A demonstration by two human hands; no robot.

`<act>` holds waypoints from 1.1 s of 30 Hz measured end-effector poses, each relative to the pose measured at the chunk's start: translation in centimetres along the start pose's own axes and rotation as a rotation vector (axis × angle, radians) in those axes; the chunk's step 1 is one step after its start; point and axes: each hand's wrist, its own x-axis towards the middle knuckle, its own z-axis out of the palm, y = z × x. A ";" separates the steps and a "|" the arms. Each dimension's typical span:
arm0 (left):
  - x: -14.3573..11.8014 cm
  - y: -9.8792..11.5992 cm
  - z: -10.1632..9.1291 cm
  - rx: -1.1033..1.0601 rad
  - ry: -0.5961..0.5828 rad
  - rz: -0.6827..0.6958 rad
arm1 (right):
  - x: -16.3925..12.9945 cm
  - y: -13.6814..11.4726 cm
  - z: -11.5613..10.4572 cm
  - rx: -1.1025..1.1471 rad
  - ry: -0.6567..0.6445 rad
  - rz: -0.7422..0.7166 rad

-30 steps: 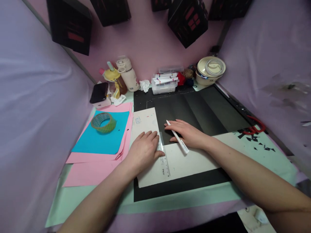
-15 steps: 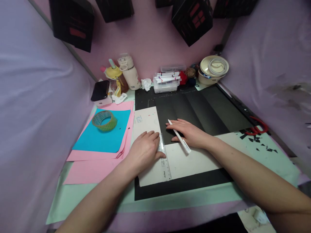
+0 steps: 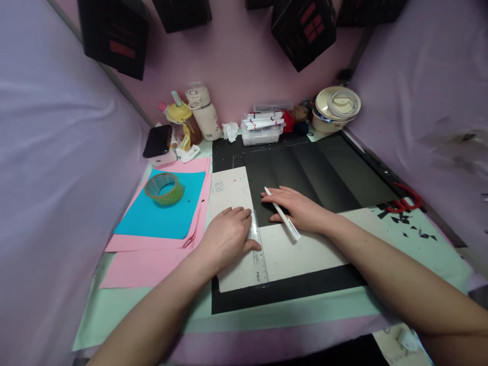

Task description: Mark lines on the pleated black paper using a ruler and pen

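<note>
My left hand [image 3: 231, 234] lies flat with its fingers stretched out, pressing on a clear plastic ruler [image 3: 261, 269]. The ruler rests on white board [image 3: 234, 269], its upper part partly covered by the hand. A slim white pen [image 3: 282, 216] is held in my right hand [image 3: 299, 208], between thumb and fingers, tip pointing up and to the left. That hand rests across the edge of a folded black sheet [image 3: 316, 170] and the white board below it. More black paper [image 3: 290, 292] shows beneath the board's near edge.
Left are pink sheets [image 3: 133, 269], blue paper [image 3: 129, 218] and a tape roll [image 3: 164, 190]. Behind stand a white bottle [image 3: 209, 119], a marker box [image 3: 261, 133] and a lidded tub [image 3: 328, 122]. Red-handled scissors [image 3: 406, 203] and black scraps [image 3: 400, 218] lie right. Black boxes [image 3: 305, 33] hang overhead.
Both hands, the ruler and the pen stay practically where they were. Only a slight shift of the camera view shows.
</note>
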 end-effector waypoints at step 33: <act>0.0 0.1 0.6 -0.053 -0.023 -0.026 | 0.0 0.0 0.0 0.008 0.007 -0.008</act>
